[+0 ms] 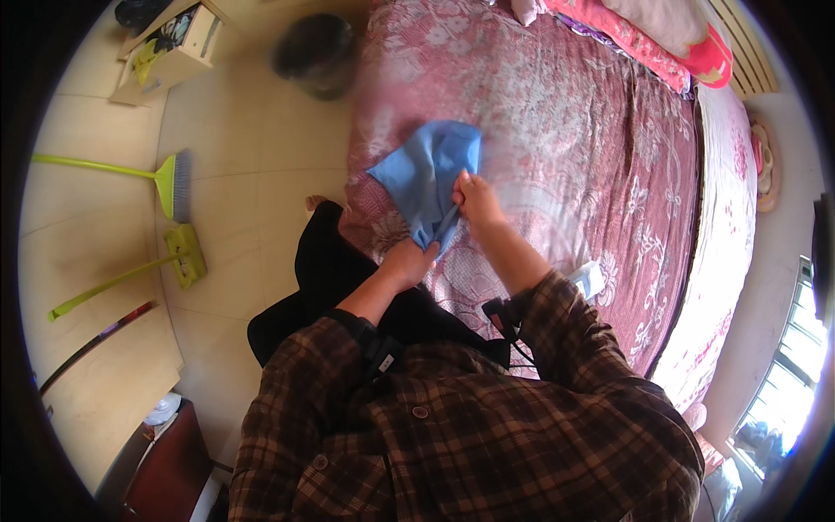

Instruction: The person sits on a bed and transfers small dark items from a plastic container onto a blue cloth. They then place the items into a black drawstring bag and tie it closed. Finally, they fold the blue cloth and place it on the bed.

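Note:
A piece of light blue cloth (424, 166) hangs between my hands, just over the bed's edge. My left hand (409, 262) grips its gathered lower end near my knees. Higher up and to the right, my right hand (479, 201) pinches the cloth's right edge between thumb and fingers. The cloth spreads out away from me, with folds running down to the left hand. Under it lies the pink patterned bedspread (522, 117). Whether the cloth is a garment or a plain sheet of fabric cannot be told.
A black bin (316, 55) stands on the floor beside the bed. On the left are a green broom (171, 186), a green dustpan (187, 256) and an open drawer (173, 62). A white packet (588, 279) lies by my right forearm. Folded bedding (642, 46) is piled at the far right.

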Available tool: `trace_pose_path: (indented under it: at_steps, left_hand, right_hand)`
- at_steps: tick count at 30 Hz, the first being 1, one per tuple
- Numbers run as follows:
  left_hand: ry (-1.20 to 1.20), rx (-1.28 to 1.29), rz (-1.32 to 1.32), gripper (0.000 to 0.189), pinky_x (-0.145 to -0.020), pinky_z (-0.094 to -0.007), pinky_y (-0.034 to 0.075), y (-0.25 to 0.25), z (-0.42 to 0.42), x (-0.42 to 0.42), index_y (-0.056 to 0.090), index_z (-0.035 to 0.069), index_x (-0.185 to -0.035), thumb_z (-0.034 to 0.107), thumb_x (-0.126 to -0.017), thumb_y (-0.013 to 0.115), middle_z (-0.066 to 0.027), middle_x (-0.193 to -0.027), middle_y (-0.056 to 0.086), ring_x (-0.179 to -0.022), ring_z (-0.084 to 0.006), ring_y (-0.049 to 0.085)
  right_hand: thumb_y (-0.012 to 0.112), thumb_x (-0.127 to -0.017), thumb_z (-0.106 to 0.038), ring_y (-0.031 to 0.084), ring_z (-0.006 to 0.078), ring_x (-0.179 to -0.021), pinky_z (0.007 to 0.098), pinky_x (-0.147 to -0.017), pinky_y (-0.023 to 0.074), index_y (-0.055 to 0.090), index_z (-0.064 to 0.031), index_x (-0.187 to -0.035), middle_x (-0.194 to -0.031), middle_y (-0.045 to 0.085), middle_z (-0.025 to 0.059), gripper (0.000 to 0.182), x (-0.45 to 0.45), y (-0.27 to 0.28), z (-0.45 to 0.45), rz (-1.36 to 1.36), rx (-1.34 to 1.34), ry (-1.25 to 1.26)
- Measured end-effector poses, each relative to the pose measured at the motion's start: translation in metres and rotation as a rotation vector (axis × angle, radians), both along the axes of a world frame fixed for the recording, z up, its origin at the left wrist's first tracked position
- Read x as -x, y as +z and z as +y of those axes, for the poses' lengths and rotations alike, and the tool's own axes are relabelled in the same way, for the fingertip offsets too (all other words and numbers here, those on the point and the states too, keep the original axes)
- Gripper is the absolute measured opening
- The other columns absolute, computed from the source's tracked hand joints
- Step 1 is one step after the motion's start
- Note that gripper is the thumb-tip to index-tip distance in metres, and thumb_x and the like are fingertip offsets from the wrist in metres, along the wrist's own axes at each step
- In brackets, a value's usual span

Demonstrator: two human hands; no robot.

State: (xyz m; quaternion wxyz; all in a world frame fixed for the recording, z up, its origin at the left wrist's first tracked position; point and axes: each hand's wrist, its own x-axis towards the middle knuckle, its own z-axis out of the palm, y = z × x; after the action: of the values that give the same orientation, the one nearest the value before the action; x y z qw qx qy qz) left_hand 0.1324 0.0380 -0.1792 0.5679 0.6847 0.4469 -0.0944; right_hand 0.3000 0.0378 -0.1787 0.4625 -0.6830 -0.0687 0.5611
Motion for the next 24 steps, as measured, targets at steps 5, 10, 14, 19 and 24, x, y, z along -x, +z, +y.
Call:
trace_pose_path:
  at_steps: [5,10,14,19,24]
  left_hand:
    - [-0.067,-0.072,0.088,0.045,-0.078,-0.0439,0.042,-0.003,-0.001,-0.003,0.060,-0.001,-0.087,0.039,-0.085,0.038,-0.0219,-0.085,0.060,-0.085,-0.0392,0.056]
    - [-0.109,0.067,0.110,0.044,-0.079,-0.0409,0.043,0.002,0.002,0.005,0.057,-0.001,-0.097,0.039,-0.084,0.043,-0.0223,-0.092,0.060,-0.087,-0.0359,0.057]
    - [0.203,0.264,-0.369,0.028,-0.075,-0.0315,0.043,-0.026,-0.012,0.014,0.052,0.003,-0.104,0.022,-0.083,0.053,-0.0088,-0.093,0.058,-0.083,-0.0183,0.055]
    - [0.085,0.245,-0.399,0.036,-0.076,-0.0326,0.043,-0.007,-0.010,0.016,0.050,0.002,-0.107,0.028,-0.083,0.051,-0.0142,-0.088,0.058,-0.084,-0.0218,0.056]
    - [-0.173,0.048,-0.098,0.028,-0.077,-0.0370,0.043,-0.013,-0.004,0.017,0.052,0.003,-0.100,0.020,-0.078,0.050,-0.0173,-0.087,0.059,-0.085,-0.0304,0.057]
  right_hand:
    - [0.044,-0.090,-0.029,0.034,0.0073,-0.044,0.0221,-0.041,0.0267,0.051,-0.0081,-0.070,-0.054,0.044,-0.0017,0.030,-0.002,-0.018,0.002,-0.023,0.017,-0.045]
    - [0.044,-0.089,-0.030,0.037,0.0079,-0.045,0.0226,-0.041,0.0296,0.051,-0.0073,-0.071,-0.056,0.047,-0.0006,0.030,0.004,-0.013,-0.001,-0.095,0.040,0.070]
    - [0.043,-0.089,-0.030,0.040,0.0085,-0.046,0.0218,-0.042,0.0326,0.051,-0.0069,-0.073,-0.059,0.049,0.0007,0.029,-0.008,0.005,-0.006,0.004,0.070,0.160]
    - [0.043,-0.090,-0.029,0.040,0.0082,-0.045,0.0218,-0.042,0.0334,0.051,-0.0071,-0.074,-0.060,0.052,0.0014,0.028,-0.014,-0.013,-0.014,-0.034,-0.016,0.192]
    - [0.044,-0.089,-0.030,0.041,0.0083,-0.045,0.0223,-0.041,0.0332,0.052,-0.0070,-0.071,-0.058,0.051,0.0008,0.030,-0.008,-0.029,-0.004,-0.135,0.037,0.087]
